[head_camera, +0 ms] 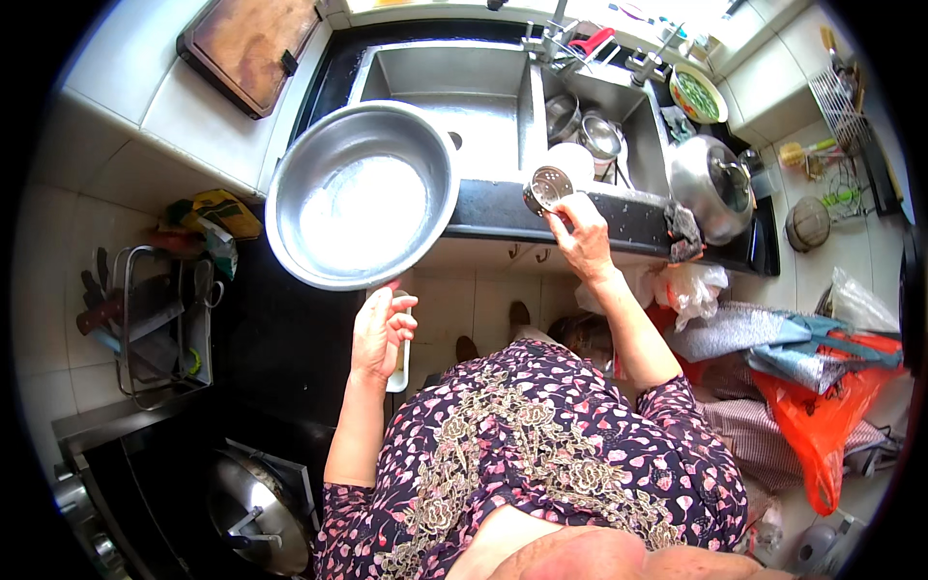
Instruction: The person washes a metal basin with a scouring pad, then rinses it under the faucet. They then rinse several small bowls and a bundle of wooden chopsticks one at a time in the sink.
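My right hand grips a small round perforated stainless steel strainer by its rim, above the sink's front edge. Its holed face is turned up toward me. Left of it, a large round metal basin sits at the counter corner, overlapping the left sink bowl; the inside shows only bright glare. My left hand is just below the basin's near rim, palm partly up, fingers loosely curled and apart. A fingertip appears to meet the rim, and nothing is seen in the palm.
The double steel sink holds metal bowls on its right side. A lidded metal pot and a bowl of greens stand right. A cutting board, knife rack and lidded wok are left. Bags crowd the right.
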Demonstrator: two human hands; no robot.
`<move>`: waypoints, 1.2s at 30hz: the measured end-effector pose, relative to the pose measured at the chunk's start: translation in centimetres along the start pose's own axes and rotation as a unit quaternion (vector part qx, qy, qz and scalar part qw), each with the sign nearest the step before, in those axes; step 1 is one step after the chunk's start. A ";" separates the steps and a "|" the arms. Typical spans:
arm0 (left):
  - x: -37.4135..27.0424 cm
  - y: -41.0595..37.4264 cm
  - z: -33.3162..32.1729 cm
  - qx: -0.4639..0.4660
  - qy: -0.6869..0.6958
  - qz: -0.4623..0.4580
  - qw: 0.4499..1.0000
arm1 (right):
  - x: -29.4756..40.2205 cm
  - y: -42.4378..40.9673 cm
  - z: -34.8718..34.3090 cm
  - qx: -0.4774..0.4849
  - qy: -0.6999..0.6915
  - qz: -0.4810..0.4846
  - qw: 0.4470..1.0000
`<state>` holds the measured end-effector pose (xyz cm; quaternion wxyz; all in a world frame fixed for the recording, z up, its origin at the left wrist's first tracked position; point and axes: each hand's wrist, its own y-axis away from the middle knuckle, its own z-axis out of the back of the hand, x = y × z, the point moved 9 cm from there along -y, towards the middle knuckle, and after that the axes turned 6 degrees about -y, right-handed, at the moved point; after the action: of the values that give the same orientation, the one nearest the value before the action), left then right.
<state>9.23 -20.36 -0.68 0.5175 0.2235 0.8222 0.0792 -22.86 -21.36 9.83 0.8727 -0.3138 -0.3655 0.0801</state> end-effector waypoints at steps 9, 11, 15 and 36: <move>1.2 3.1 -0.4 -0.044 0.028 -0.046 0.998 | -12.6 -7.3 -9.4 0.134 0.198 0.038 0.970; 2.9 6.1 1.4 -0.100 0.042 -0.045 0.993 | -13.4 -6.4 -12.4 0.201 0.242 -0.022 0.949; 3.2 6.5 0.9 -0.110 0.087 -0.037 0.989 | -15.1 -10.0 -12.9 0.215 0.265 -0.079 0.937; 3.1 2.2 5.3 -0.242 0.047 0.006 0.969 | -8.1 -4.8 -8.2 0.227 0.035 -0.021 0.973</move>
<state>13.41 -17.55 -4.80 0.5165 0.0928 0.8005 0.2896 -23.47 -32.19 3.60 0.9350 -0.1023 -0.3133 0.1313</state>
